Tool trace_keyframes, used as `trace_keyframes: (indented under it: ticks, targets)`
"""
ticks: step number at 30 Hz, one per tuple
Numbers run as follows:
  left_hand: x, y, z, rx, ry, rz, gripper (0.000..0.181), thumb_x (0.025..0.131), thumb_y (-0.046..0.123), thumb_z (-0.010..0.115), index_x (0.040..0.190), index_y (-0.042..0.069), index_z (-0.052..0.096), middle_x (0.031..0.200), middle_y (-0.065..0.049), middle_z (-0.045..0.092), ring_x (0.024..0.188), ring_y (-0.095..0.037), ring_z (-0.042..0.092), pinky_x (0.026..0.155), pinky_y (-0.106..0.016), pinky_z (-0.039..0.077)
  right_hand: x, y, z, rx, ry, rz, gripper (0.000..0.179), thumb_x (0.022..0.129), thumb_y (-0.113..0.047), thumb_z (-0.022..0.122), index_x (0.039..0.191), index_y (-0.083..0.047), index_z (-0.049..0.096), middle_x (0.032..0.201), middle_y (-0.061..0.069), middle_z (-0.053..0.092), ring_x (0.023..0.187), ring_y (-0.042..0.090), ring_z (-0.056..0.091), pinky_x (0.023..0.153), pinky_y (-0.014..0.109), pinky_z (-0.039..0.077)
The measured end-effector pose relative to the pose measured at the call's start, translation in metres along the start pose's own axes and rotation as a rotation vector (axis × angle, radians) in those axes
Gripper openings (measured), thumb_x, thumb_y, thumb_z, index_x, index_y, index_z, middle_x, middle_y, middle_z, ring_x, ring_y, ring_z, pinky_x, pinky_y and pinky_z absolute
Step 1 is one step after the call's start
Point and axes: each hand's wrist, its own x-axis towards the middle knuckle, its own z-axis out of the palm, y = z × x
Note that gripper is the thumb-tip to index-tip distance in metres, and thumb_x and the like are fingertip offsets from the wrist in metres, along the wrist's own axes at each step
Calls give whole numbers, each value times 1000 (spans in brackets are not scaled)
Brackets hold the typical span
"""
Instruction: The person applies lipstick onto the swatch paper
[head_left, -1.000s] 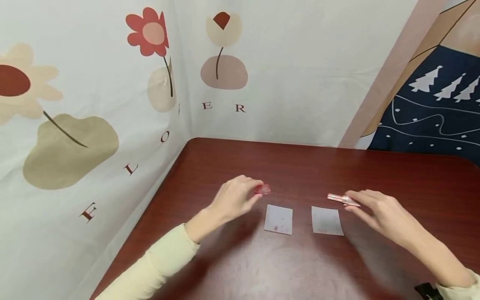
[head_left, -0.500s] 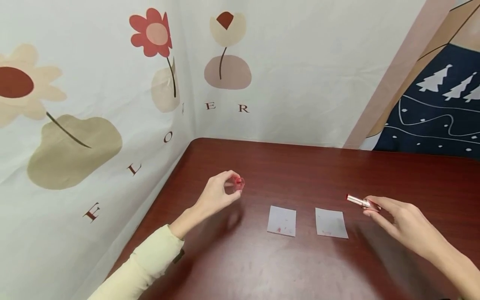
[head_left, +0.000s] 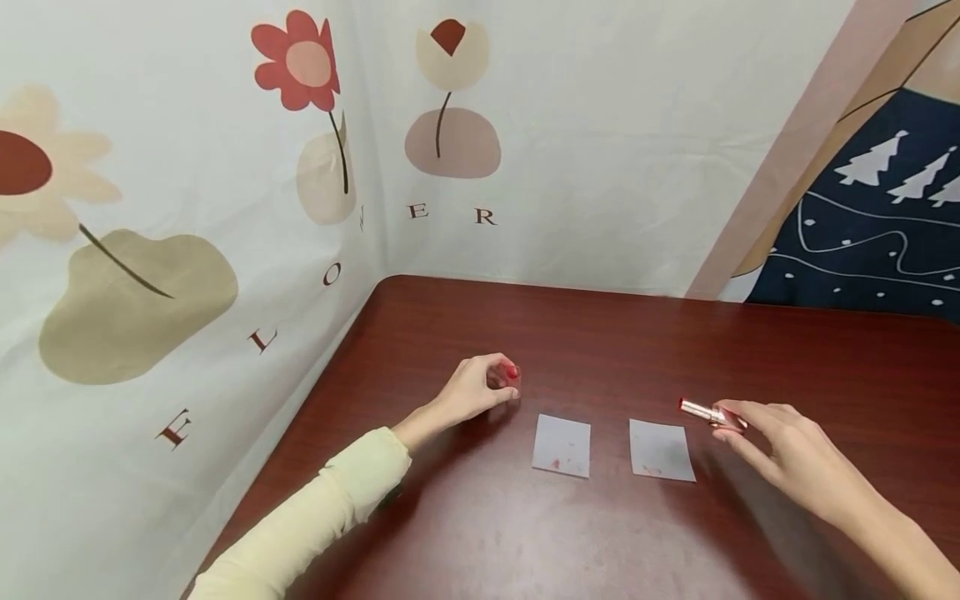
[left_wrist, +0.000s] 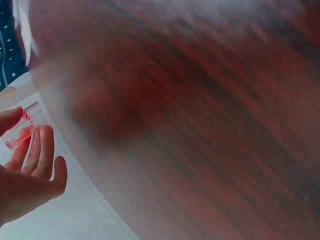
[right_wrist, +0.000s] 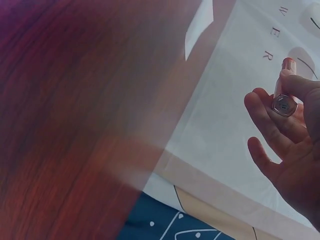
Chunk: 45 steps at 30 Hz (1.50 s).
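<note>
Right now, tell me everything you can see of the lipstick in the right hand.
The lipstick is a slim, uncapped stick with a red tip, a shiny, pale metallic-looking tube and a glossy, rosy base. The right wrist view shows an angular base end with a mark too small to read. The right hand pinches it near the base, above the brown table, its tip toward the person's left. In the head view it appears just beyond the right-hand paper.
</note>
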Motion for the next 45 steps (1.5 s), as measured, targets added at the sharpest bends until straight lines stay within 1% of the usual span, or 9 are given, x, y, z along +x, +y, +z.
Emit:
trace_keyframes:
  ticks: [10, 14, 18, 22, 25, 29, 37, 42, 45]
  targets:
    - [1, -11, -1, 84, -82, 31, 20, 78, 11, 76, 93, 8, 63, 82, 2, 66, 75, -9, 64, 70, -25, 49, 2, -5, 3, 19, 10, -7, 33, 71, -24, 80, 99, -11, 67, 83, -6, 65, 73, 16, 57, 67, 31, 41]
    - [-1, -13, -6, 150, -84, 38, 46, 76, 25, 78, 112, 3, 60, 97, -3, 66, 90, -14, 63, 82, -30, 47, 3, -6, 3, 23, 24, -7, 33, 72, -25, 79, 100, -11, 67, 83, -7, 64, 70, 16, 56, 64, 29, 42]
    - [-8, -9, -21, 201, -21, 0, 68, 75, 42, 75, 128, 5, 53, 116, -6, 61, 109, -20, 55, 94, -37, 40, 5, -7, 0, 30, 50, -28, 31, 78, -29, 75, 100, -10, 67, 83, -7, 63, 68, 14, 57, 63, 27, 44]
    - [-14, 5, -26, 150, 123, -4, 55, 79, 44, 71, 124, 14, 58, 121, 0, 59, 116, -19, 50, 96, -41, 37, 9, -8, -3, 36, 61, -37, 31, 75, -23, 77, 101, -8, 67, 82, -8, 63, 66, 9, 55, 63, 22, 44]
    - [-15, 26, -8, -71, 196, 14, 40, 83, 35, 69, 118, 16, 62, 115, 1, 62, 107, -18, 57, 91, -41, 43, 14, -11, -4, 54, 67, -33, 35, 70, -14, 79, 102, -7, 67, 83, -7, 64, 66, 6, 53, 62, 16, 42]
    - [-13, 68, 30, -466, 133, 23, 32, 88, 23, 65, 117, 9, 62, 113, -6, 64, 99, -18, 62, 86, -39, 47, 28, -22, -3, 86, 78, -31, 38, 67, -10, 80, 103, -7, 67, 83, -7, 64, 65, 4, 50, 61, 13, 39]
    - [-12, 126, 91, -1266, 21, -367, 32, 90, 20, 61, 117, 1, 60, 115, -16, 63, 108, -24, 59, 98, -49, 36, 50, -42, 8, 188, 42, -17, 43, 66, -2, 80, 104, -8, 61, 83, -11, 61, 68, 3, 52, 63, 13, 40]
    - [-11, 141, 111, -1467, 84, -446, 33, 90, 23, 62, 118, 5, 60, 110, -11, 65, 106, -22, 59, 102, -50, 30, 51, -46, 15, 212, 14, -27, 43, 65, 2, 80, 100, -8, 57, 84, -10, 61, 70, 3, 56, 65, 12, 42]
    - [-8, 140, 116, -1507, 131, -430, 35, 91, 23, 60, 121, 5, 59, 113, -10, 64, 106, -19, 58, 99, -44, 35, 50, -48, 19, 201, 33, -67, 27, 81, -22, 74, 99, -9, 59, 82, -11, 60, 68, 3, 55, 62, 12, 42]
